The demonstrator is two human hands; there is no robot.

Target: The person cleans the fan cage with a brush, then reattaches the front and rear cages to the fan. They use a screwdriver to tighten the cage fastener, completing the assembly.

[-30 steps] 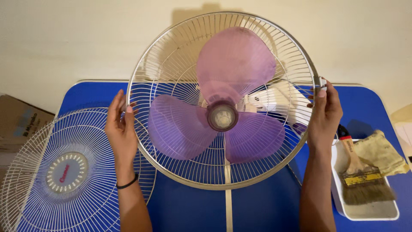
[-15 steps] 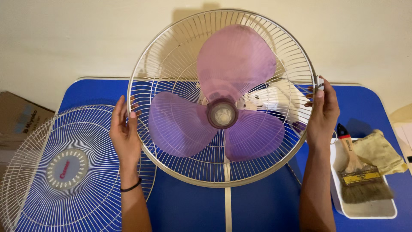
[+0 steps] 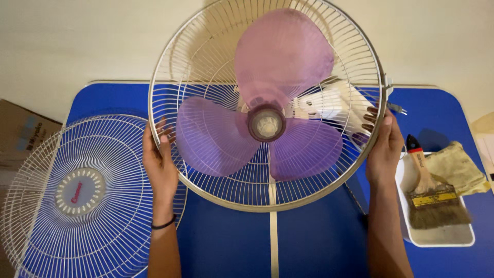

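Observation:
A fan with three purple blades [image 3: 213,136] and a brown hub [image 3: 266,123] stands in its white wire rear guard [image 3: 216,31] over a blue table [image 3: 309,242]. My left hand [image 3: 160,167] grips the guard's rim on the left, fingers hooked through the wires. On the right rim, my right hand [image 3: 383,146] holds the guard lower down, fingers curled behind it. The white motor housing [image 3: 329,108] shows through the wires.
The detached front grille [image 3: 77,195] with a round centre badge lies flat at the left, overhanging the table. A white tray [image 3: 437,237] at the right holds a wide paintbrush [image 3: 429,198]; a yellowish cloth [image 3: 458,172] lies beside it. A cardboard box [image 3: 20,134] sits far left.
The fan has risen in view and tilted a little. Both my hands have slid down along the rim, the right one from the small clip at the rim's edge.

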